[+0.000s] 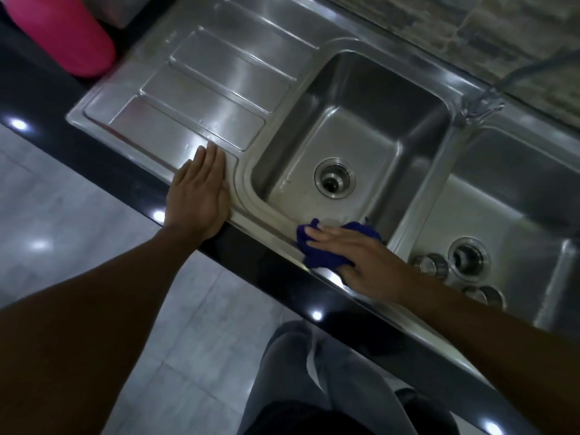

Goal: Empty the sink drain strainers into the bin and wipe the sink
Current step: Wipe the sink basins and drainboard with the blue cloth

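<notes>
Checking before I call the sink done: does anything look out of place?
Yes: one strainer and a second strainer lie loose in the right basin beside the right drain, not seated. The left drain is open too.

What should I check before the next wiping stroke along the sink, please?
1. Cloth under control: ok. The right hand presses the blue cloth with flat fingers onto the front rim.
2. Other hand clear of the cloth: ok. The left hand rests flat on the drainboard, apart from it.
3. Strainer fitted in the left basin drain: not ok, the hole is open.
4. Strainers accounted for: ok. The two strainers lie in the right basin beside its drain.
5. Strainers emptied: cannot tell.
6. Tap off: cannot tell, it is blurred.
</notes>
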`<move>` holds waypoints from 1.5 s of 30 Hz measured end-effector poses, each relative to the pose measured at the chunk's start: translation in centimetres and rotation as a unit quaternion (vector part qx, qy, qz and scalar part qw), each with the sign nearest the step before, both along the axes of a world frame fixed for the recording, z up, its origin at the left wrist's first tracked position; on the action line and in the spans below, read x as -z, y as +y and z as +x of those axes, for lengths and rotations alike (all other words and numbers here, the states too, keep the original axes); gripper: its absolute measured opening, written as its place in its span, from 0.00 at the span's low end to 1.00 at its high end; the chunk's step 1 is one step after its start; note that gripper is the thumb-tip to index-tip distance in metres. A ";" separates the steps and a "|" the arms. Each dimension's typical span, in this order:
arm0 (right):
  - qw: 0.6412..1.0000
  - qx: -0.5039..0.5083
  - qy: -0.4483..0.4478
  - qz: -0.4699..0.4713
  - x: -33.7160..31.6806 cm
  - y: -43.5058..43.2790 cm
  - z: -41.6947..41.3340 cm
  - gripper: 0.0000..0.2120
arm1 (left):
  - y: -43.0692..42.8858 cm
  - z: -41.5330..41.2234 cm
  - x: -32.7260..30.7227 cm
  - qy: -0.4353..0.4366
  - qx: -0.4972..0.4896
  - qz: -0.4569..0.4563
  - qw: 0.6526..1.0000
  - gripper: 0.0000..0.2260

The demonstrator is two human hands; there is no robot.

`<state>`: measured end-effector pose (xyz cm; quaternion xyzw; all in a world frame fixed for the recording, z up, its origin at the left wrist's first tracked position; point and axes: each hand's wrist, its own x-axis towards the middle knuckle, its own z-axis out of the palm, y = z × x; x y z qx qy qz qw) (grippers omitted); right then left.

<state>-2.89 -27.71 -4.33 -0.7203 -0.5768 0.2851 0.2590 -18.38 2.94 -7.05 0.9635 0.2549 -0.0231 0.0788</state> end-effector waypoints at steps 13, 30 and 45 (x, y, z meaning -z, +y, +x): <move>0.995 0.095 0.015 -0.019 -1.2 1.3 -2.6 0.34 | -2.5 1.3 -1.1 0.041 -0.021 -0.017 0.999 0.28; 0.993 0.115 -0.009 0.024 -0.4 2.7 -4.0 0.31 | -5.6 2.5 -1.2 0.020 -0.014 -0.012 1.000 0.28; 0.978 0.179 -0.057 -0.088 1.2 1.8 4.8 0.15 | -0.6 8.7 -3.6 -0.063 0.047 -0.067 0.995 0.24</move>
